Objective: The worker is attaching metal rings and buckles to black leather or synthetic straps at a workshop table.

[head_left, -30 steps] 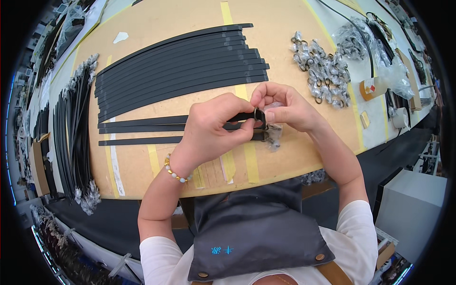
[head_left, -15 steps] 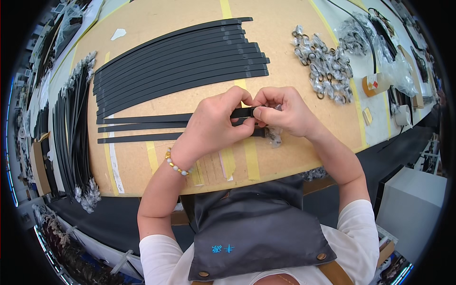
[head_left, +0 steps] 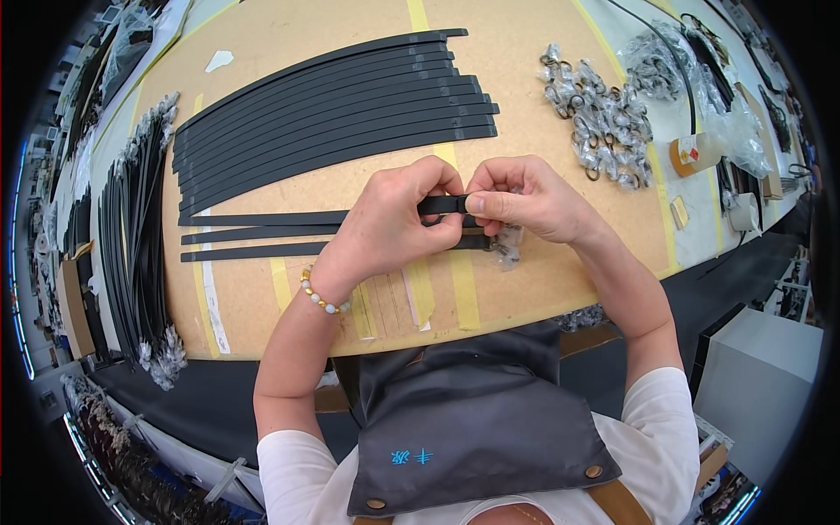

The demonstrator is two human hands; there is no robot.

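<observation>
Between my two hands is the right end of a long black strap (head_left: pixel 280 219), raised a little off the board. My left hand (head_left: pixel 398 210) is closed on it, thumb and fingers gripping either side of the band. Pinched at the tip, my right hand (head_left: pixel 516 199) holds the strap's end, where a dark loop or buckle seems to sit; its details are too small to tell. Two more black straps (head_left: pixel 254 256) lie beneath and nearer to me, with clear plastic wrap (head_left: pixel 507 247) at their right ends.
A row of black straps (head_left: pixel 341 109) lies flat beyond my hands. Plastic-wrapped metal buckles (head_left: pixel 604 127) are heaped at the right, near a bottle of amber liquid (head_left: pixel 691 154). A bundle of straps (head_left: pixel 131 236) hangs over the table's left edge. Yellow tape strips mark the board (head_left: pixel 516 289).
My right thumb has straightened along the strap's end, and the right hand has shifted slightly. My left hand keeps its grip with little movement.
</observation>
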